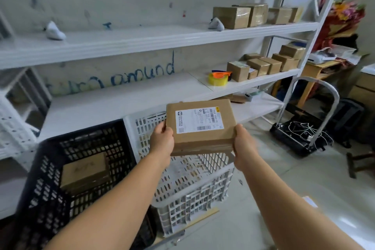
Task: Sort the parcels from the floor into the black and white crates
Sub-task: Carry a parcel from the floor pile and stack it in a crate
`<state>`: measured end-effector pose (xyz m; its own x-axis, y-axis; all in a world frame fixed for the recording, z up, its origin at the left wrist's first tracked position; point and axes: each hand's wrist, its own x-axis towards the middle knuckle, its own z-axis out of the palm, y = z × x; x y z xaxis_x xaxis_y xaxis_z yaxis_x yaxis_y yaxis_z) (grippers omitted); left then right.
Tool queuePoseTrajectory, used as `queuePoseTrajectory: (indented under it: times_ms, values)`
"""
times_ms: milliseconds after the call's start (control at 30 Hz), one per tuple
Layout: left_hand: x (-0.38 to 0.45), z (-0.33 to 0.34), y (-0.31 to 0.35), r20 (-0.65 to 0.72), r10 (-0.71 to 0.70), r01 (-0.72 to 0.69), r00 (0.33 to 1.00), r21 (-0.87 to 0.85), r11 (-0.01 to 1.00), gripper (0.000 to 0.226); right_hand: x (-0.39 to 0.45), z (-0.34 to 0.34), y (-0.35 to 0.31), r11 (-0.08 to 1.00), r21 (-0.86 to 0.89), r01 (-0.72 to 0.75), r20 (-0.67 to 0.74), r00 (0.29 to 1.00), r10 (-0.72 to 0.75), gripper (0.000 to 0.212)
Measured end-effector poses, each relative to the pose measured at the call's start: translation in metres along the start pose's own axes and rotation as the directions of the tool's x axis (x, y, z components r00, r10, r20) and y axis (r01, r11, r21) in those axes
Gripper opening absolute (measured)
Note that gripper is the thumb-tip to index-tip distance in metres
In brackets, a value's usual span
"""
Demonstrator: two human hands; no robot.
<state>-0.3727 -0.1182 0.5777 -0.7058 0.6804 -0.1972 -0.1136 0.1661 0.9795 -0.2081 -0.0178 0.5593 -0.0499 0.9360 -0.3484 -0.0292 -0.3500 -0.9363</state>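
From the head camera, both hands hold one brown parcel (pixel 200 127) label-up above the white crate (pixel 188 180): the left hand (pixel 162 140) grips its near-left edge and the right hand (pixel 244 146) its near-right corner, fingers curled under out of sight. The black crate (pixel 50 184) stands touching the white one at its 9 o'clock and already holds a cardboard box (pixel 84 170); I cannot see anything lying in the white crate. The grip sits only on the near edge, so the far end could dip and the parcel slide forward, probably if one hand lets go first. A wrong sort is the other risk, since the two crates stand side by side and the label decides. The lowest shelf board (pixel 101 105) overhangs the crates' far rims at 12 o'clock, so a high forward carry could clip it. Open floor (pixel 284 178) lies at 3 o'clock, with a trolley (pixel 300 128) further out.
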Motion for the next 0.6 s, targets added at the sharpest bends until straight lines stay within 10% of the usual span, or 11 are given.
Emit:
queuePoseTrajectory:
  times_ms: [300,600]
  values:
    - [0.032,-0.055,-0.009,0.115,-0.052,0.050,0.992,0.014,0.999,0.060,0.004,0.079,0.013,0.993,-0.115,0.004,0.026,1.000,-0.001,0.029]
    - [0.120,-0.035,-0.044,-0.063,-0.168,0.174,0.984,0.105,0.979,0.071,0.090,0.134,0.028,0.963,-0.249,-0.103,0.130,0.982,0.138,0.059]
